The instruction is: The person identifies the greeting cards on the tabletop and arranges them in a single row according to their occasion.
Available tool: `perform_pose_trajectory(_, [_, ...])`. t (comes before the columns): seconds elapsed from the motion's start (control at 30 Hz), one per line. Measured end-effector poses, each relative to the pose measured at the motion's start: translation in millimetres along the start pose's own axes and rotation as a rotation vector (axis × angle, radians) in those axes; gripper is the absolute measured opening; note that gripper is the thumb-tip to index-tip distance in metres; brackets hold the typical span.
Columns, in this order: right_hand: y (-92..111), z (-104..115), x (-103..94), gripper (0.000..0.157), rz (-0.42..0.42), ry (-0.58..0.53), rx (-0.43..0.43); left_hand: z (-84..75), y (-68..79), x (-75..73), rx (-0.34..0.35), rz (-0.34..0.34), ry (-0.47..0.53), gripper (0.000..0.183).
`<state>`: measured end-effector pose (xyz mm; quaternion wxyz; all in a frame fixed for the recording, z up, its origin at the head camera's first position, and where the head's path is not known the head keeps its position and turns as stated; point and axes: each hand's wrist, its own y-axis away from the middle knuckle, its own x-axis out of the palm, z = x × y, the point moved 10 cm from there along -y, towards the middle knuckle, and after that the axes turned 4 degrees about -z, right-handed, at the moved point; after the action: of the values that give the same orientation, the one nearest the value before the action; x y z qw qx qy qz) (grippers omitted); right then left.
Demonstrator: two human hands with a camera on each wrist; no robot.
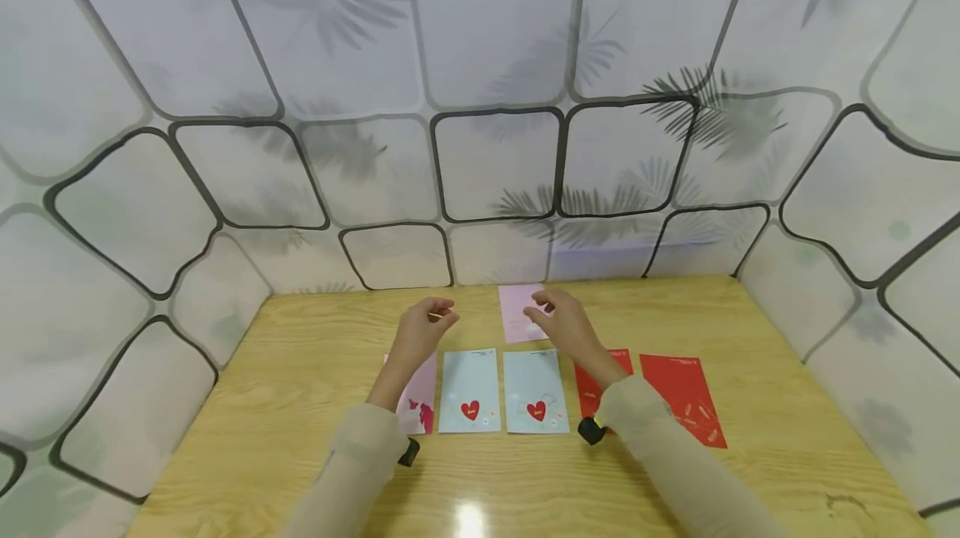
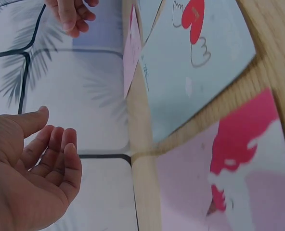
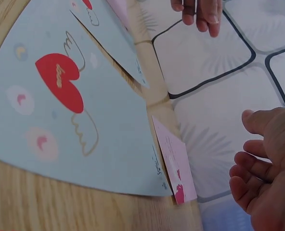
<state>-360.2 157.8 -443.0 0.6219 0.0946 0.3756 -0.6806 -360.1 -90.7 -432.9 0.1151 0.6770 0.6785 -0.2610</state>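
Observation:
My left hand (image 1: pixel 422 333) hovers over the table above a pink card (image 1: pixel 420 396), its fingers loosely curved around nothing. My right hand (image 1: pixel 561 323) is likewise raised and holds nothing, in front of a second pink card (image 1: pixel 517 313) by the back edge. Between the arms lie two pale blue cards, a left one (image 1: pixel 469 380) and a right one (image 1: pixel 536 380), each with a red heart. Under the right forearm lies a partly covered red card (image 1: pixel 622 361), with another red card (image 1: pixel 678 388) beside it. In the left wrist view the left hand's (image 2: pixel 41 168) palm and curved fingers show bare.
The cards lie on a light wooden table (image 1: pixel 300 405). A pale patterned curtain (image 1: pixel 495 163) closes off the back and both sides. A small black device (image 1: pixel 592 430) sits at the right wrist, another black device (image 1: pixel 408 452) at the left.

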Motion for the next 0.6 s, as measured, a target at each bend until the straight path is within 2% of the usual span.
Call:
perform_pose_trajectory(0.4, [4.1, -39.8, -13.7, 0.043, 0.037, 0.031, 0.146, 0.7, -6.7, 37.5, -0.009, 0.063, 0.004, 0.032])
perform_pose_trajectory(0.6, [3.7, -51.5, -12.0, 0.043, 0.089, 0.058, 0.167, 4.1, -11.8, 54.8, -0.018, 0.100, -0.013, 0.034])
